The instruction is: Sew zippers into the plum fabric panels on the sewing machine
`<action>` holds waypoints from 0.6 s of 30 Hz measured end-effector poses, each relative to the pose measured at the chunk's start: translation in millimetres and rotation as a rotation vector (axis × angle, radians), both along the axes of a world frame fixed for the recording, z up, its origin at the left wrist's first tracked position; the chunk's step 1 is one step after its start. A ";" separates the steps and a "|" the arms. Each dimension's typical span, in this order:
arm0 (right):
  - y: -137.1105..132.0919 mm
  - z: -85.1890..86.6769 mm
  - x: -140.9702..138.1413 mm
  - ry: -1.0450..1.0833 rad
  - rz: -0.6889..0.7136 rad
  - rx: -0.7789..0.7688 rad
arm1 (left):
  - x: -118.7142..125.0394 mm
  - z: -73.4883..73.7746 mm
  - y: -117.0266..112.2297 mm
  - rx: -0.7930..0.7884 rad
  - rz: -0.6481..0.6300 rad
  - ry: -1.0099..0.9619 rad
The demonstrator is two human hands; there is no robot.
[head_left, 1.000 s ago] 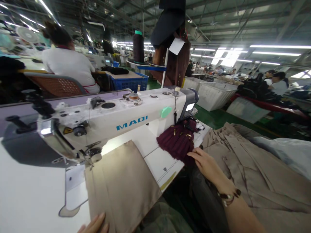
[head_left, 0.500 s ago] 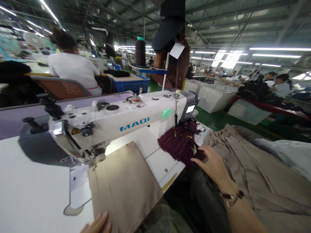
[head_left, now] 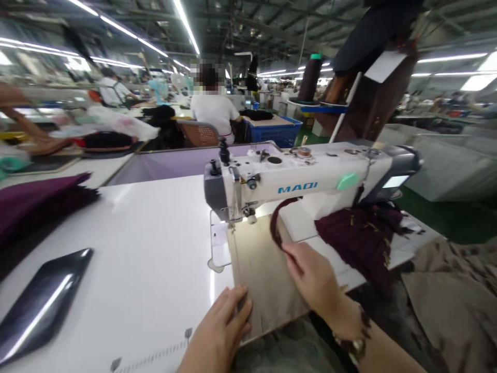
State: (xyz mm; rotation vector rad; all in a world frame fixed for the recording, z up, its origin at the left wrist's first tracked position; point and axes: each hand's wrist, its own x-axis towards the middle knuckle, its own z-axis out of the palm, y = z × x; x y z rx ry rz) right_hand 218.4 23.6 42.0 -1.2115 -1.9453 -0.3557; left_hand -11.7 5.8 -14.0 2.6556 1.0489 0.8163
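My right hand (head_left: 310,277) pinches one end of a maroon zipper (head_left: 275,223), whose strip curves up toward the sewing machine arm. Below it lies a beige fabric panel (head_left: 264,290), its far edge by the presser foot of the white sewing machine (head_left: 310,178). On the panel's left edge rests my left hand (head_left: 229,321), fingers laid over the cloth and nothing held. To the right, a pile of maroon zippers (head_left: 355,233) with gold pulls is spread on the machine bed.
A dark glossy phone-like slab (head_left: 46,300) lies on the white table (head_left: 143,243), with maroon fabric (head_left: 42,207) at the left. Beige cloth (head_left: 454,295) is heaped at the right. A co-worker in white (head_left: 213,111) sits beyond the purple divider (head_left: 166,166).
My right hand has come from the zipper pile to above the beige panel, now holding one zipper. My left hand shows further onto the panel. The view has swung left.
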 end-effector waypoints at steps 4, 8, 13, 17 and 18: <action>-20.6 -31.9 -55.9 -0.138 0.332 -0.291 | 6.2 18.3 -10.3 -0.081 0.064 0.083; -22.6 -19.9 -55.4 0.003 0.500 -0.729 | 6.5 18.0 -11.1 -0.111 0.057 0.062; 21.0 11.1 -41.8 0.021 0.506 -0.769 | 5.8 13.2 -11.9 -0.142 0.045 0.047; 46.1 10.7 -49.1 -0.189 0.573 -0.791 | 6.5 12.0 -11.7 -0.133 0.051 0.069; 48.3 9.2 -51.2 -0.236 0.629 -0.831 | 6.8 11.7 -11.4 -0.135 0.052 0.078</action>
